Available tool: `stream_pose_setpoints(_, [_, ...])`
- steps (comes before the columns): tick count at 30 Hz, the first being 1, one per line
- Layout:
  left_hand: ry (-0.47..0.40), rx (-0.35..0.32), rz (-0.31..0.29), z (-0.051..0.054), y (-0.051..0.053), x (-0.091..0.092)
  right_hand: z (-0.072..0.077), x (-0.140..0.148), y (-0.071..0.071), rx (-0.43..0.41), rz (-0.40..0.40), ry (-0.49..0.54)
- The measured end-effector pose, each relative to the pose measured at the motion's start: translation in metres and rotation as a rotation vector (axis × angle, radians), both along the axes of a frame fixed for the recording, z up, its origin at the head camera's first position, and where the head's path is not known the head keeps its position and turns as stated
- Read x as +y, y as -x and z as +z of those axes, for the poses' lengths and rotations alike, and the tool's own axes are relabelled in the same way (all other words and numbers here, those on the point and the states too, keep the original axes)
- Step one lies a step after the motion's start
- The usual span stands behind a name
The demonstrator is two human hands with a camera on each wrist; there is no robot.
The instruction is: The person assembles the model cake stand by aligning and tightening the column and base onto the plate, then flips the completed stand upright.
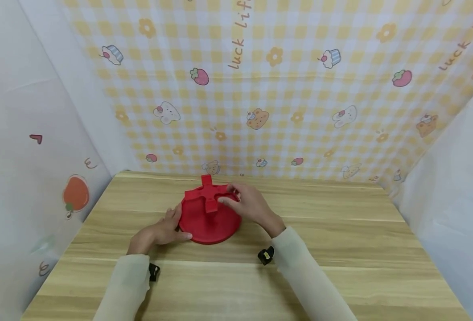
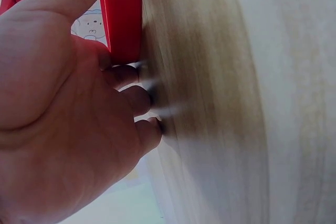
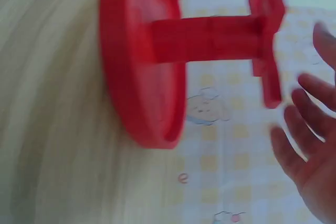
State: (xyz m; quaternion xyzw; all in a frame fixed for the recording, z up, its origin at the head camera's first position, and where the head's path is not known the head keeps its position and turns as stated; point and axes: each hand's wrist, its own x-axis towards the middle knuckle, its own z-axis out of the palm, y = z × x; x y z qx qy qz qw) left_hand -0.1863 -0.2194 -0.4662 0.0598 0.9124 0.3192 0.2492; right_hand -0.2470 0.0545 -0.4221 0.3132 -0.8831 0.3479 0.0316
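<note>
The left forearm [image 1: 125,281] and right forearm [image 1: 310,276] reach toward the table's back edge [image 1: 148,174]. The left hand [image 1: 165,229], nearer the left edge, spreads thumb from fingers; the right hand [image 1: 247,203] hangs raised, fingers loosely bent.

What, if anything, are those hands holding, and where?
The left hand holds the red, plastic-looking round base by its rim, thumb and fingers against it. The right hand holds nothing; its fingers are apart from the red cross-shaped top.

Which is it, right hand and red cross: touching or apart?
Apart: the right wrist view shows checked backdrop between the right hand and red cross.
</note>
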Motion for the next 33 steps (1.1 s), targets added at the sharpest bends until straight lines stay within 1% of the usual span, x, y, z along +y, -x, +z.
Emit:
stream_pose_setpoints(2, [-0.001,0.002,-0.003,0.001,0.000,0.000,-0.003,0.001,0.004,0.027,-0.007,0.012])
stream_pose_setpoints(4, [-0.003,-0.001,-0.006,0.002,0.000,0.000,-0.007,0.001,0.007,0.035,-0.003,0.012])
stream_pose_setpoints(7, [0.000,-0.008,-0.004,0.001,-0.001,0.001,-0.012,0.002,0.009,0.002,0.007,0.008])
stream_pose_setpoints(11, [0.003,-0.010,0.004,0.002,-0.002,0.002,-0.015,0.003,0.010,-0.050,0.022,0.024])
stream_pose_setpoints(15, [-0.001,-0.004,0.009,0.003,-0.003,0.001,-0.015,0.002,0.008,-0.047,0.038,0.021])
stream_pose_setpoints(19, [0.007,-0.006,0.010,0.005,-0.003,0.001,-0.012,0.002,0.003,-0.036,0.049,-0.002])
stream_pose_setpoints(22, [0.006,-0.009,0.008,0.005,-0.002,0.001,-0.007,0.002,-0.003,-0.054,0.043,-0.026])
stream_pose_setpoints(25, [0.001,-0.008,0.008,0.004,-0.002,0.000,0.000,-0.001,-0.009,-0.068,0.037,-0.070])
stream_pose_setpoints(29, [0.000,-0.008,0.009,0.002,-0.001,-0.001,0.005,-0.005,-0.015,-0.066,0.041,-0.128])
stream_pose_setpoints(33, [-0.002,-0.008,0.006,0.001,-0.001,0.000,0.006,-0.006,-0.018,-0.082,0.046,-0.137])
